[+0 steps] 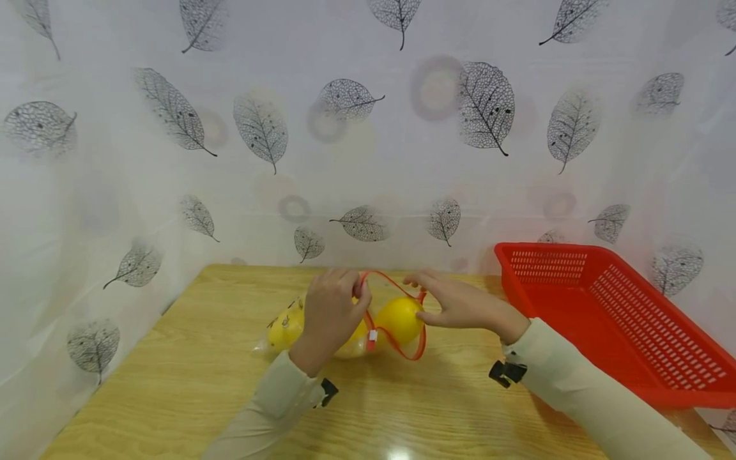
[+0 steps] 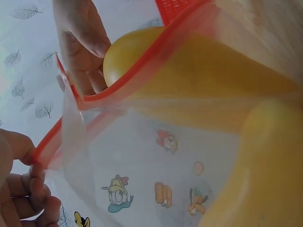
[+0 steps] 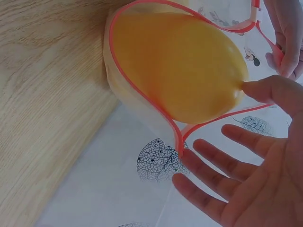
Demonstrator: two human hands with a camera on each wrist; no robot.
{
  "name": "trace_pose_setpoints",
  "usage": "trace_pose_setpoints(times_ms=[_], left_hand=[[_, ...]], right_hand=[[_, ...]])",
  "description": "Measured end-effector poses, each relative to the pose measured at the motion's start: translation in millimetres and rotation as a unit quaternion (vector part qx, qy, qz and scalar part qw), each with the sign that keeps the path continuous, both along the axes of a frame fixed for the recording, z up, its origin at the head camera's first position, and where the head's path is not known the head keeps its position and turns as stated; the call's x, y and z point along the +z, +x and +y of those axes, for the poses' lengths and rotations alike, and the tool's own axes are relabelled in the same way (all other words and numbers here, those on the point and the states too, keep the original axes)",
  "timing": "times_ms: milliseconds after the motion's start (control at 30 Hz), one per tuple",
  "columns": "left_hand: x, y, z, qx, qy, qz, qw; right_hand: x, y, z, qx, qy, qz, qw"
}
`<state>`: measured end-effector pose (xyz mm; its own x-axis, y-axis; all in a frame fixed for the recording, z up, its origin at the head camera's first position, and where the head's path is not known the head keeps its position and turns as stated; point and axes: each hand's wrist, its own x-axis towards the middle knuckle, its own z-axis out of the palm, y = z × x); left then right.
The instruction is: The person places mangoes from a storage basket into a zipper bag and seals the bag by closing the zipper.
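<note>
A clear zip bag point(image 2: 137, 156) with cartoon prints and a red edge lies on the table, its mouth spread wide. In the head view, my left hand point(image 1: 330, 313) pinches the red edge on the left side of the mouth. A smooth yellow, mango-shaped thing point(image 1: 399, 319) sits in the mouth, its rounded end poking out. My right hand point(image 1: 460, 306) has its thumb pressed to that end, while its straight fingers point(image 3: 222, 170) reach past the bag's corner. Further inside lies another yellow piece point(image 1: 285, 327), partly hidden by the left hand.
A red plastic basket point(image 1: 661, 306) with slotted walls stands on the right, beside the right forearm. The wooden table point(image 1: 172, 383) meets a leaf-patterned sheet point(image 1: 368, 160) at the back.
</note>
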<state>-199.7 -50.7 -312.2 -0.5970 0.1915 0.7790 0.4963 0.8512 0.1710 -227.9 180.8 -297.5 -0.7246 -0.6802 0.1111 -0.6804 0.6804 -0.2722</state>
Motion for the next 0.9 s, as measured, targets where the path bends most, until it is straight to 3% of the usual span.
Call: trace_pose_setpoints(times_ms=[300,633,767,900], left_hand=[[2.0,0.4,0.3,0.006,0.012,-0.005,0.9999],[5.1,-3.8,1.7,0.026,0.018,-0.014,0.9994],[6.2,-4.7,1.6,0.03,0.018,-0.016,0.9993],[7.2,-5.4,1.7,0.03,0.018,-0.02,0.9992]], right_hand=[[-5.7,-1.0,9,-0.012,0.013,-0.055,0.9983],[-7.1,-3.0,13,0.002,-0.001,-0.082,0.9967],[-9.2,-7.1,14,0.01,-0.006,-0.068,0.9976],[-12.5,-14.8,11,0.02,-0.003,-0.011,0.9997]])
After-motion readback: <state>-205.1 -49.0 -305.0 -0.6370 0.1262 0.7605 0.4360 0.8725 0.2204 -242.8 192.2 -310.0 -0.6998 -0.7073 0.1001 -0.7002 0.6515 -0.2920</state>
